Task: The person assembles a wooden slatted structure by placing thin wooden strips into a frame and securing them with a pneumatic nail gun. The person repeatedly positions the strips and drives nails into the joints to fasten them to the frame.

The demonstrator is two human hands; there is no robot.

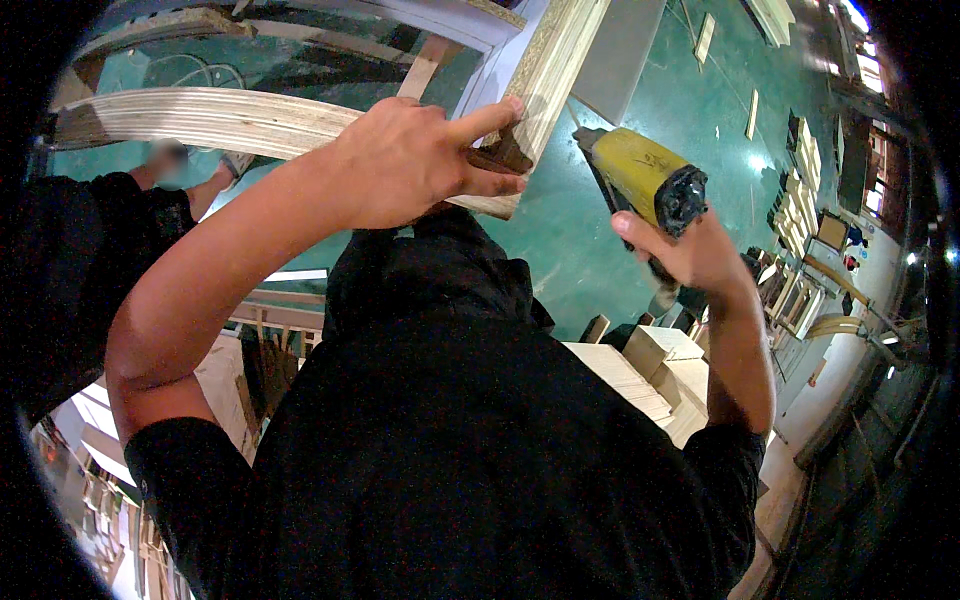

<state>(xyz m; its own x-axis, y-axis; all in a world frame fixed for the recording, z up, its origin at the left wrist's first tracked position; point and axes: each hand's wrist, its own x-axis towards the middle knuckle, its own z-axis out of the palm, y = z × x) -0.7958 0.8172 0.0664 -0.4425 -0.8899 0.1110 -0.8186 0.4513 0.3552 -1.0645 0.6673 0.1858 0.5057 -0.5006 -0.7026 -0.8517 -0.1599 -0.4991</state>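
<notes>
My left hand [410, 160] grips the near corner of a wooden frame, index finger and thumb apart across the joint. A small dark piece of wood [508, 150] shows between them; its exact shape is partly hidden. From that corner a layered plywood rail [545, 85] runs away from me, and a plywood board [210, 115], curved in this view, extends to the left. To the right of the frame, my right hand [690, 250] is closed around the handle of a yellow and black nail gun [640, 170]. Its nose points up and left, apart from the wood.
Another person's dark-clothed leg [90, 260] is close at the left. Loose wood strips [705, 40] lie on the green floor [690, 110]. Stacked boards [675, 365] stand near my right elbow, and piled timber [800, 200] lines the far right.
</notes>
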